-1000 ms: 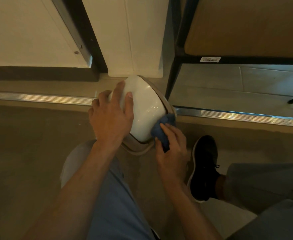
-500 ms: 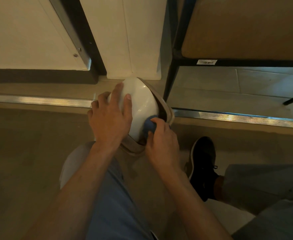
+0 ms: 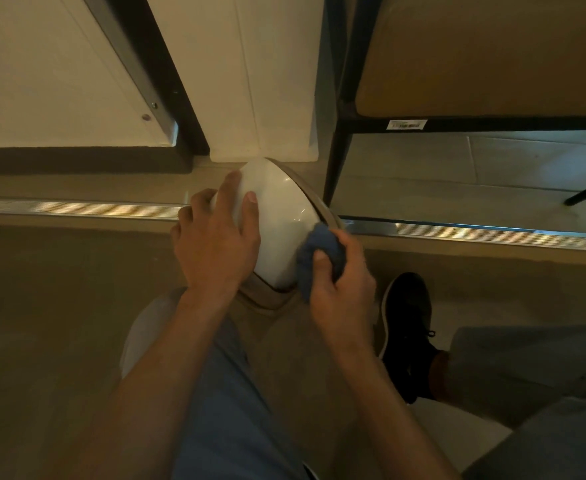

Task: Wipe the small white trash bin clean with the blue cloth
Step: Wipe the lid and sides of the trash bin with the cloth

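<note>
Glossy white bin (image 3: 277,223), tilted, tan rim.
Fingers of left hand (image 3: 215,244) curl round it; right hand (image 3: 343,289) grips blue cloth (image 3: 319,247); sticker (image 3: 406,124) unreadable.

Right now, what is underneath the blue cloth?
The blue cloth is pressed by the right hand against the side of the white bin. The patch beneath is covered, so whether it is clean cannot be seen.

Illegible print on shelf sticker (image 3: 407,124)
</note>
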Available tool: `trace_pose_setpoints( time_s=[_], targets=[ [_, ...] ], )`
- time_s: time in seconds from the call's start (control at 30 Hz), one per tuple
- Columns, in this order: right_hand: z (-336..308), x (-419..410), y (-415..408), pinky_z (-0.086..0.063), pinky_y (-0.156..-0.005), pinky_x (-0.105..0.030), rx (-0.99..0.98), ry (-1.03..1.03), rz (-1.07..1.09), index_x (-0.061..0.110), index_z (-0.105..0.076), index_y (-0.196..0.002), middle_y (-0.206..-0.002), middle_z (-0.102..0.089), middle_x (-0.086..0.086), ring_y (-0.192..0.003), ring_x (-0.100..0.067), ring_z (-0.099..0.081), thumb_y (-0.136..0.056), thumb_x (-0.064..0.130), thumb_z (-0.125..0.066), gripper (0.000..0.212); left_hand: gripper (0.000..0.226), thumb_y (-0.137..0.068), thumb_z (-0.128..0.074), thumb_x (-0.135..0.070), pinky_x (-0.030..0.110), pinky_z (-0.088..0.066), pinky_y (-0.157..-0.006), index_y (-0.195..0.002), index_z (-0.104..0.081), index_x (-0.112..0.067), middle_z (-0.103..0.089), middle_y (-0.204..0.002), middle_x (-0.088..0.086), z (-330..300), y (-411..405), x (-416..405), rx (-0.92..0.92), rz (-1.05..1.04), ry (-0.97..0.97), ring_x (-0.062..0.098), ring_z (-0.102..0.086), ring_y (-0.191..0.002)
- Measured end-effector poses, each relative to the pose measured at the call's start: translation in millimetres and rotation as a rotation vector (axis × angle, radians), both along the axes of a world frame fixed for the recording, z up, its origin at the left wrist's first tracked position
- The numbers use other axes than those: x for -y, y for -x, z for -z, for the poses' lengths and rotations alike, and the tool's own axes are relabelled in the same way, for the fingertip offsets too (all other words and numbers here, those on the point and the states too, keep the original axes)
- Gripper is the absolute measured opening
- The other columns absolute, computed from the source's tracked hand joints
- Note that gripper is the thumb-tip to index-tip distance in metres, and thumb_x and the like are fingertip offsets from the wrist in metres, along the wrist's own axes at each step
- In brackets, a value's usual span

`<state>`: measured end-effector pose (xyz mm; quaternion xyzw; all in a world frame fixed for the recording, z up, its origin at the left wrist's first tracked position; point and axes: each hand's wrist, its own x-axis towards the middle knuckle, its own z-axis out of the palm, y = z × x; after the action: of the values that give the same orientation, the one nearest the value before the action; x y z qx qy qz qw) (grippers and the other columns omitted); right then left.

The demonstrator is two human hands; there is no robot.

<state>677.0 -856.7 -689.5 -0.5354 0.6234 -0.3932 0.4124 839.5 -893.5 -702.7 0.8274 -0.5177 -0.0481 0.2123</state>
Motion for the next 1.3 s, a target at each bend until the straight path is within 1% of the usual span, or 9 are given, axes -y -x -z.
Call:
trace_pose_setpoints(
  time_s=[0.07, 0.17, 0.3, 0.47, 0.63, 0.73, 1.0, 1.13, 1.3],
  targets=[
    [-8, 10, 15, -0.045, -0.082, -0.002, 0.050, 0.063, 0.147, 0.017, -0.052, -0.136, -0.119, -0.062, 0.006, -0.103, 0.008, -0.058, -0.101, 0.019, -0.057, 0.036, 0.051, -0.102, -0.029, -0.060, 0.052, -0.046, -0.099, -0.148, -0.038, -0.040, -0.053, -0.141, 0.010, 0, 0, 0, -0.009, 0.002, -0.008, 0.036, -0.052, -0.125],
    [-14, 40, 36, -0.047, -0.090, -0.009, 0.044, 0.118, 0.273, 0.017, -0.052, -0.135, -0.118, -0.060, 0.008, -0.107, 0.002, -0.057, -0.101, 0.020, -0.056, 0.034, 0.051, -0.102, -0.028, -0.060, 0.052, -0.046, -0.100, -0.148, -0.038, -0.040, -0.053, -0.141, 0.010, -1, 0, 0, -0.009, 0.001, -0.012, 0.036, -0.051, -0.126],
    [4, 83, 35, -0.047, -0.100, -0.030, 0.044, -0.084, 0.151, 0.021, -0.051, -0.135, -0.114, -0.056, 0.010, -0.116, -0.011, -0.055, -0.102, 0.022, -0.054, 0.034, 0.052, -0.102, -0.028, -0.060, 0.051, -0.046, -0.098, -0.148, -0.039, -0.040, -0.054, -0.140, 0.010, 0, -1, 0, -0.001, 0.000, -0.004, 0.036, -0.053, -0.124],
    [37, 102, 14, -0.045, -0.107, -0.042, 0.132, -0.299, 0.031, 0.025, -0.049, -0.134, -0.117, -0.055, 0.004, -0.120, -0.019, -0.053, -0.105, 0.027, -0.046, 0.030, 0.052, -0.102, -0.027, -0.060, 0.052, -0.046, -0.099, -0.149, -0.038, -0.039, -0.054, -0.140, 0.010, 1, 0, 2, 0.004, -0.005, -0.010, 0.036, -0.052, -0.124],
    [50, 55, 3, -0.040, -0.110, -0.038, 0.185, -0.303, 0.254, 0.016, -0.038, -0.149, -0.145, -0.052, -0.010, -0.135, -0.026, -0.047, -0.107, 0.032, -0.041, 0.045, 0.050, -0.102, -0.030, -0.058, 0.048, -0.046, -0.094, -0.147, -0.042, -0.039, -0.056, -0.137, 0.010, 3, 1, 4, 0.022, -0.024, 0.008, 0.036, -0.054, -0.121],
    [48, 9, -10, -0.040, -0.097, -0.028, 0.247, -0.396, 0.304, 0.012, -0.035, -0.150, -0.142, -0.052, -0.009, -0.128, -0.021, -0.050, -0.105, 0.025, -0.047, 0.048, 0.050, -0.102, -0.030, -0.058, 0.048, -0.047, -0.093, -0.147, -0.044, -0.039, -0.057, -0.137, 0.010, 4, 1, 4, 0.025, -0.026, 0.021, 0.036, -0.055, -0.120],
    [52, 24, -16, -0.051, -0.100, -0.043, 0.320, -0.421, 0.474, 0.017, -0.050, -0.137, -0.129, -0.060, -0.003, -0.119, -0.023, -0.058, -0.095, 0.030, -0.067, 0.048, 0.050, -0.102, -0.030, -0.057, 0.049, -0.048, -0.092, -0.146, -0.045, -0.038, -0.058, -0.136, 0.010, 7, 2, 3, 0.029, -0.045, 0.030, 0.036, -0.056, -0.119],
    [51, -15, -38, -0.046, -0.093, -0.026, 0.371, -0.399, 0.510, 0.014, -0.049, -0.138, -0.129, -0.059, -0.002, -0.116, -0.013, -0.056, -0.095, 0.025, -0.066, 0.048, 0.049, -0.102, -0.032, -0.057, 0.048, -0.048, -0.091, -0.145, -0.047, -0.039, -0.059, -0.135, 0.008, 6, 3, 4, 0.031, -0.065, 0.038, 0.036, -0.057, -0.117],
    [55, -18, -40, -0.052, -0.100, -0.042, 0.427, -0.423, 0.572, 0.017, -0.056, -0.127, -0.123, -0.064, -0.005, -0.113, -0.020, -0.062, -0.093, 0.028, -0.069, 0.038, 0.050, -0.102, -0.030, -0.057, 0.049, -0.047, -0.093, -0.146, -0.045, -0.039, -0.057, -0.137, 0.009, 6, 2, 1, 0.016, -0.044, 0.034, 0.035, -0.056, -0.119]
  ],
)
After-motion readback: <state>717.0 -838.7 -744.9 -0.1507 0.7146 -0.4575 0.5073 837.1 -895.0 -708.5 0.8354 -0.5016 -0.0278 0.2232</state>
